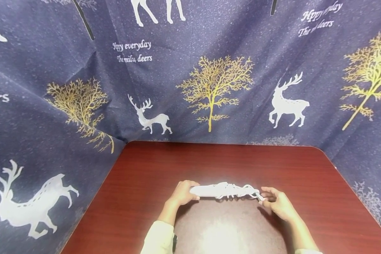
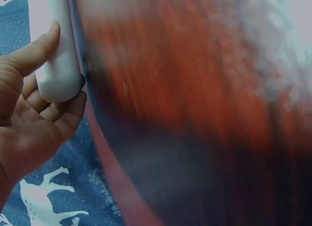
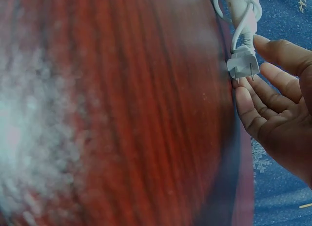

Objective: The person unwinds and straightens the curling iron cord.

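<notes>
A long white device (image 1: 206, 191) with a white cord (image 1: 238, 191) wound round its right part is held level above the table. My left hand (image 1: 183, 193) grips its left end; in the left wrist view the thumb of the hand (image 2: 36, 104) lies along the smooth white body (image 2: 61, 65) and fingers curl under its rounded end. At the other end, my right hand (image 1: 277, 203) is beside the plug. In the right wrist view the two-pin plug (image 3: 243, 65) hangs by the slightly bent fingers of the hand (image 3: 280, 94), the fingertips at or close to it.
The red-brown wooden table (image 1: 152, 162) has rounded far corners and a bright glare near its front. Behind it and along the left and right hangs a dark blue cloth (image 1: 190, 77) printed with white deer and yellow trees.
</notes>
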The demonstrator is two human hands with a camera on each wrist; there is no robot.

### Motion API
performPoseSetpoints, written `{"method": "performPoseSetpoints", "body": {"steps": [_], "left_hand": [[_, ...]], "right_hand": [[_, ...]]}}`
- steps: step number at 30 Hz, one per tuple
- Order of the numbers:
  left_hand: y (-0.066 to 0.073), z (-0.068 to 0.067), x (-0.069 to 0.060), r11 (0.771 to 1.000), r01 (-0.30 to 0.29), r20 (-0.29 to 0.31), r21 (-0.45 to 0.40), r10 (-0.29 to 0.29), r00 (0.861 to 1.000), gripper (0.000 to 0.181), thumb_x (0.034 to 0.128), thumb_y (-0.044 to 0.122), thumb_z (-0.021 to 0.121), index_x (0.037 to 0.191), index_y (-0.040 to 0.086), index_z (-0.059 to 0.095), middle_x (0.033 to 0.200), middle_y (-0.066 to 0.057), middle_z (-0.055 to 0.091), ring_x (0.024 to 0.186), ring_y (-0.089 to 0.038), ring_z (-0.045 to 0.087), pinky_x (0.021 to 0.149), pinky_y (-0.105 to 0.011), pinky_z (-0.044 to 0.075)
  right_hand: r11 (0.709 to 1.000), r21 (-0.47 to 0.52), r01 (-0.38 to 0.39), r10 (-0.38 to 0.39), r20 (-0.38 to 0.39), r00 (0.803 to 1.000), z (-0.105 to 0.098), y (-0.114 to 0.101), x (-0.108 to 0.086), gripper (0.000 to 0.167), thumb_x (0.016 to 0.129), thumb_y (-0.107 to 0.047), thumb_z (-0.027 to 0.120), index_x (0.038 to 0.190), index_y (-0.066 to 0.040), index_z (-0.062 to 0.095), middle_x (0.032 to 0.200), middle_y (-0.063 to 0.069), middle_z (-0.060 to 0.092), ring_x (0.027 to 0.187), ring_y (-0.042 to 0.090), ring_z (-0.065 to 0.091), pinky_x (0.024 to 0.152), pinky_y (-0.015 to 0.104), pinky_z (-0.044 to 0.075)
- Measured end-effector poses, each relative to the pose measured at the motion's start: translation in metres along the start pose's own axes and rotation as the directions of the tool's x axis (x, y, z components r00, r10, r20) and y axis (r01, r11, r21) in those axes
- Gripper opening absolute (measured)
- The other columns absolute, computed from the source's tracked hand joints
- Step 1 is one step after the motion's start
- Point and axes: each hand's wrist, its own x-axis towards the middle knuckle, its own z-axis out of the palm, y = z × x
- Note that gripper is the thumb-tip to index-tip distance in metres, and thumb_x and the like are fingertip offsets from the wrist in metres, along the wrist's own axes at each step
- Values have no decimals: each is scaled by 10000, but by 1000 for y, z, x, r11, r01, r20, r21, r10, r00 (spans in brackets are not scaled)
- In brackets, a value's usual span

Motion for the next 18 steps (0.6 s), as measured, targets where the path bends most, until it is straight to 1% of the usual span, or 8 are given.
{"method": "performPoseSetpoints", "body": {"steps": [4, 7, 11, 14, 16, 18], "left_hand": [[0, -1, 0, 1000, -12, -9, 6, 12, 1000, 422, 657, 160, 823, 1047, 61, 695, 1009, -45, 682, 949, -234, 607, 846, -375, 444], [0, -2, -1, 1000, -29, -28, 3, 29, 999, 415, 655, 155, 825, 1040, 64, 699, 982, -40, 687, 904, -215, 615, 813, -364, 459], [-3, -6, -3, 999, -32, -57, -3, 32, 998, 418, 648, 149, 826, 1041, 73, 702, 967, -32, 689, 887, -194, 613, 796, -356, 465], [-4, -10, -4, 1000, -24, -67, -12, 23, 997, 422, 649, 154, 826, 1045, 80, 703, 973, -23, 687, 893, -177, 610, 797, -347, 465], [-5, -12, -5, 999, -26, -69, -23, 24, 997, 416, 650, 154, 827, 1041, 81, 704, 964, -20, 687, 869, -164, 605, 777, -340, 467], [-5, -14, -5, 999, -25, -69, -33, 23, 997, 413, 650, 150, 826, 1040, 88, 705, 955, -11, 687, 835, -144, 596, 754, -324, 467]], "right_hand": [[1000, -6, -5, 5, -13, 1000, 1, 1, -1, 552, 748, 33, 722, 1227, 141, 469, 1009, 238, 612, 834, 255, 615, 674, 254, 490], [1000, -3, -5, 5, -31, 1000, 2, 0, -2, 531, 742, 34, 720, 1212, 127, 492, 995, 221, 624, 833, 246, 622, 686, 248, 490], [998, 54, -19, 21, -41, 999, 3, -3, -2, 493, 756, 47, 687, 1205, 125, 500, 1007, 250, 622, 871, 280, 629, 698, 254, 500], [995, 98, -28, 33, -43, 999, 6, -7, -3, 470, 766, 61, 664, 1200, 134, 500, 1029, 282, 610, 897, 310, 626, 696, 257, 504], [994, 109, -33, 39, -56, 998, 7, -9, -4, 451, 768, 63, 664, 1188, 129, 514, 1032, 285, 610, 903, 317, 627, 699, 251, 501], [995, 100, -29, 36, -62, 997, 8, -11, -5, 433, 774, 60, 664, 1180, 121, 527, 1034, 278, 613, 910, 321, 624, 702, 246, 498]]}}
